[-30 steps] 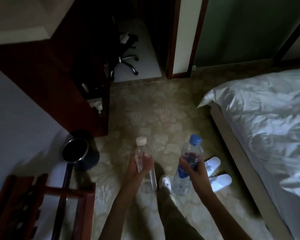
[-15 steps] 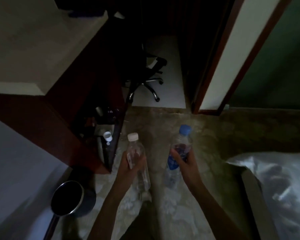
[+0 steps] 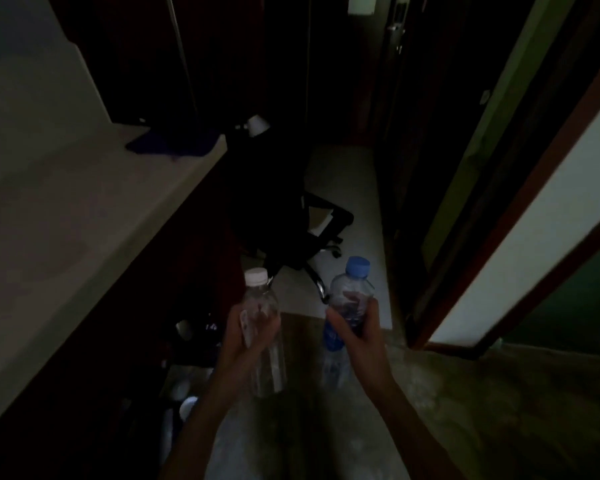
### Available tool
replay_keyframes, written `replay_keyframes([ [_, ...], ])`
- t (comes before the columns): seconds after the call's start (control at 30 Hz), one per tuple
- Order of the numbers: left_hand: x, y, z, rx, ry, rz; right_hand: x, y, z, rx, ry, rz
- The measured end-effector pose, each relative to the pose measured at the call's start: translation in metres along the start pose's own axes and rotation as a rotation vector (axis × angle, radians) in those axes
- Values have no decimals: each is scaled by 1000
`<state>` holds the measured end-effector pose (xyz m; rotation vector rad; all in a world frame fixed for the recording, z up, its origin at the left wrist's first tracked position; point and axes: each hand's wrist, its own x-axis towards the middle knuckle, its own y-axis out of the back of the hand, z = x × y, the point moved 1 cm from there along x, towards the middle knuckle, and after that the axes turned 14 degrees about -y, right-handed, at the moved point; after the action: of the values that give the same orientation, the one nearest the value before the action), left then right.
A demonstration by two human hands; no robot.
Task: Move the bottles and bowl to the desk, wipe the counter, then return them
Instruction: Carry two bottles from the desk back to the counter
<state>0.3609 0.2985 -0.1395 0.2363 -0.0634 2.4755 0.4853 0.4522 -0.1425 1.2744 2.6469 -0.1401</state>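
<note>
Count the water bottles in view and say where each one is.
2. The white-capped bottle is held upright in the left hand; the blue-capped bottle is in the right hand. The dark shelves at lower left may hide more.

I am counting two bottles: one clear bottle with a white cap [image 3: 261, 327] and one bottle with a blue cap [image 3: 349, 306] and a blue label. I am counting two hands: my left hand [image 3: 248, 336] wrapping the white-capped bottle, my right hand [image 3: 359, 327] wrapping the blue-capped one. I am seeing one pale counter [image 3: 84, 220] along the left side, with one dark blue cloth [image 3: 174, 145] lying near its far edge. I am seeing one black office chair [image 3: 291, 220] on the pale floor ahead. Small pale things sit in the dark below the counter's edge; I am not managing to count them.
</note>
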Motion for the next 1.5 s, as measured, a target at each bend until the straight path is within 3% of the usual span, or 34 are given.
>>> replay_keyframes([
  [0.2, 148, -6, -11, -23, -73, 158, 176, -55, -43, 64, 63, -156],
  [0.4, 299, 14, 45, -15, -248, 449, 324, -155, -146, 57, 209, -430],
  [0.67, 420, 153, 107, 339, -471, 824, 409, -332, -279, 64, 424, -893],
  [0.83, 476, 238, 88, 469, -483, 1024, 450, -445, -303, 93, 437, -973],
  [1.1, 541, 329, 38, 786, -312, 990, 511, -583, -297, -44, 450, -1007],
  [1.3, 566, 339, 21, 919, -311, 982, 531, -624, -277, -79, 366, -1102],
  [1.5, 582, 340, 17, 916, -304, 1038, 528, -632, -269, 19, 422, -1025],
])
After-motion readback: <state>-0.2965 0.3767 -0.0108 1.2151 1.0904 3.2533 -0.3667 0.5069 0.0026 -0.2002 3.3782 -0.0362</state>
